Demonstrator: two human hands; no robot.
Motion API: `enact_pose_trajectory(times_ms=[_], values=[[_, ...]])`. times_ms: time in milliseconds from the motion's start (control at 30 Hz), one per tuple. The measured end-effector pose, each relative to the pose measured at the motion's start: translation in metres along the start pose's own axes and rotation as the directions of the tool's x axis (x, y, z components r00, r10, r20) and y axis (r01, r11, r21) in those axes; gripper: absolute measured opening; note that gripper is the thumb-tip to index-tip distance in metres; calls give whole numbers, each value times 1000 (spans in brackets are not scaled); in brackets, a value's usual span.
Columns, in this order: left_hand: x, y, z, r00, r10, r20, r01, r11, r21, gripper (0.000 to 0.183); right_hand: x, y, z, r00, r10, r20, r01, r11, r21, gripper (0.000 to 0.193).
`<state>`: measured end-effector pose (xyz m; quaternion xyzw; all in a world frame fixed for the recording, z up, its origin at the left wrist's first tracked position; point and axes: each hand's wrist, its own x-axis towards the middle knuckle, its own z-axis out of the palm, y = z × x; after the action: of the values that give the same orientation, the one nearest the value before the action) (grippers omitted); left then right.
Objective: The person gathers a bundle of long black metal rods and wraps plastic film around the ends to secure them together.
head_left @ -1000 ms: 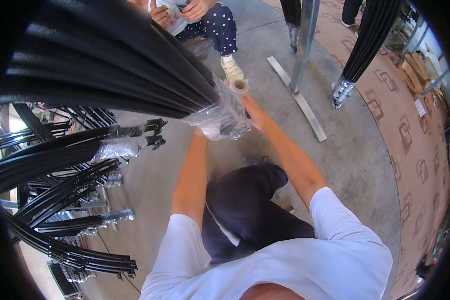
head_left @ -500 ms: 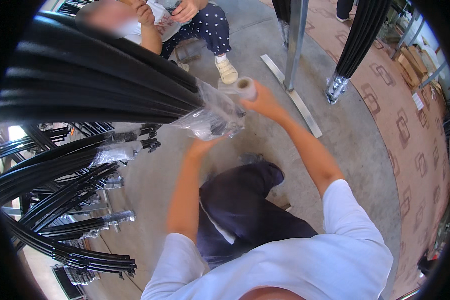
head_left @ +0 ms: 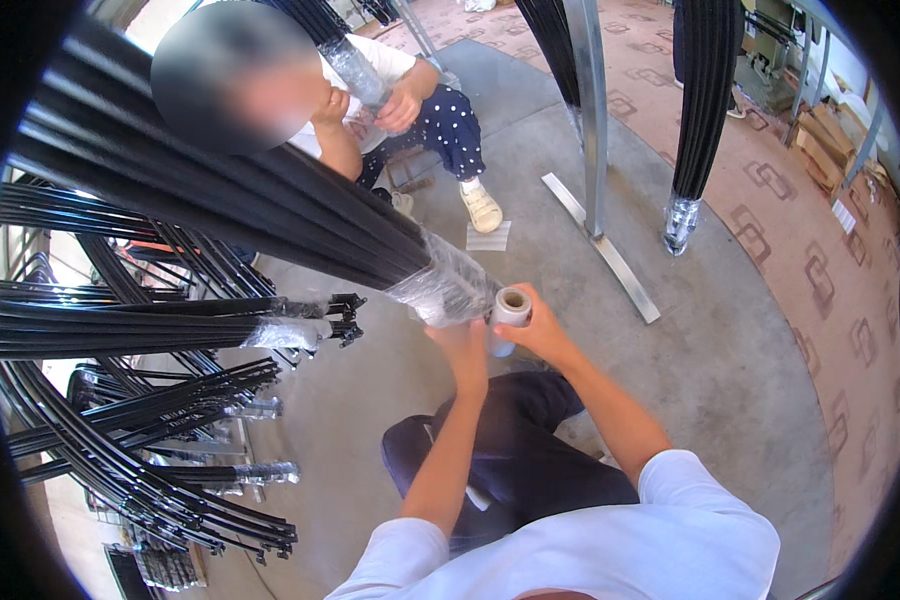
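Observation:
A thick bundle of black rods (head_left: 300, 205) slants down from the upper left, its near end wound in clear stretch film (head_left: 448, 285). My left hand (head_left: 460, 348) is closed on that wrapped end from below; its fingertips are partly hidden by the bundle. In my right hand (head_left: 543, 332) is a roll of clear stretch film (head_left: 511, 305), upright with its cardboard core facing up. The fingers wrap round the roll, which is right beside the bundle's tip and close to my left hand.
Several more rod bundles (head_left: 150, 330) lie stacked at left, some with film-wrapped ends. Across from me, a seated person (head_left: 410, 110) holds another wrapped bundle (head_left: 355, 70). A metal stand (head_left: 592, 130) with a flat foot and a hanging wrapped bundle (head_left: 705, 120) are at right, by patterned carpet (head_left: 810, 270).
The roll in my right hand has come from the bundle's far side round to its near tip, closer to my left hand. My view has shifted; the other person now holds a wrapped bundle in sight.

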<state>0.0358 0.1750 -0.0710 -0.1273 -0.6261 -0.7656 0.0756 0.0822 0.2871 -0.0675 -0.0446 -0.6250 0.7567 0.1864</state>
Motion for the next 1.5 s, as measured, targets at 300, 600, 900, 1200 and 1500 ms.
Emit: enact_pose_trajectory(times_ms=[300, 600, 900, 1200, 1500], values=[[-10, 23, -35, 884, 13, 467, -330, 724, 605, 61, -27, -8, 30, 992, -20, 121, 22, 1000, -10, 59], [-20, 30, -51, 895, 179, 409, -415, 674, 612, 58, 73, 21, 1, 731, -106, 674, 118, 993, 27, 81], [-51, 24, -75, 995, -78, 64, 63, 975, 212, 69, 72, 23, 30, 621, -45, 782, 44, 999, 23, 86], [-55, 21, -63, 980, -145, -137, 136, 988, -73, 54, 46, 25, 71, 825, -46, 563, 68, 997, -19, 89], [-24, 39, -67, 937, -38, -347, 251, 764, 594, 60, 53, 17, 67, 820, -130, 557, 245, 960, -137, 61]])
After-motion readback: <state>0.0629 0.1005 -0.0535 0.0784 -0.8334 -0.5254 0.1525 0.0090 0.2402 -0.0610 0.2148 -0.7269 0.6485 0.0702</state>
